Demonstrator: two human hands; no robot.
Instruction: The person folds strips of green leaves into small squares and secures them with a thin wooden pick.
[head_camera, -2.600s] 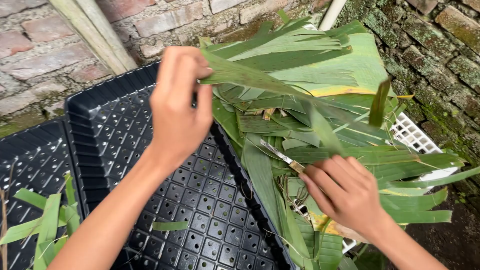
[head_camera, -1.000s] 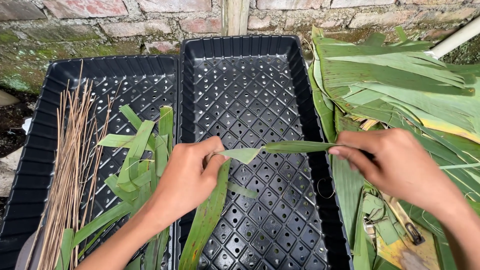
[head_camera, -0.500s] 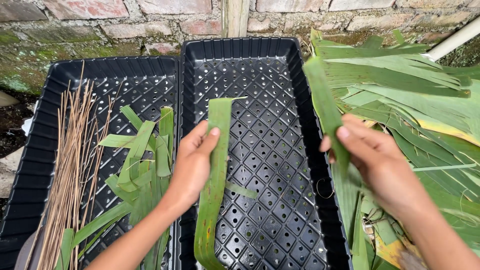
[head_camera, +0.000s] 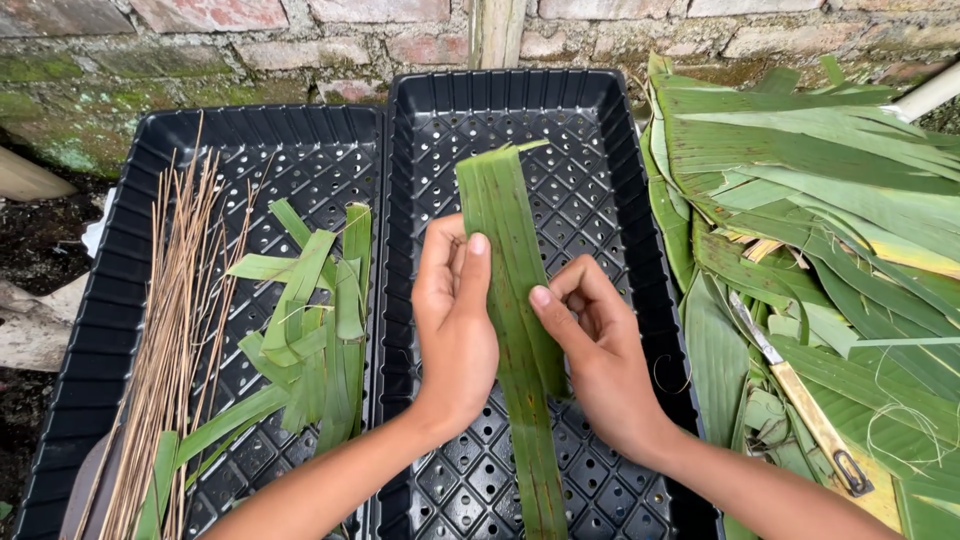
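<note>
Held by both hands (head_camera: 525, 330), leaf strip (head_camera: 505, 230) runs lengthwise, tip away.

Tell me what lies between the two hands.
In the head view, a long green leaf strip runs between the left hand and the right hand, both holding it over the black tray.

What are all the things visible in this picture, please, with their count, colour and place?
leaf strip: one, green, held over right tray
trays: two, black, side by side
thin sticks: many, brown, left tray
cut leaf strips: several, green, left tray
leaf pile: many, green, right of trays
knife: one, pale handle, on pile
brick wall: behind trays
left hand: fingers on strip
right hand: fingers on strip
</note>
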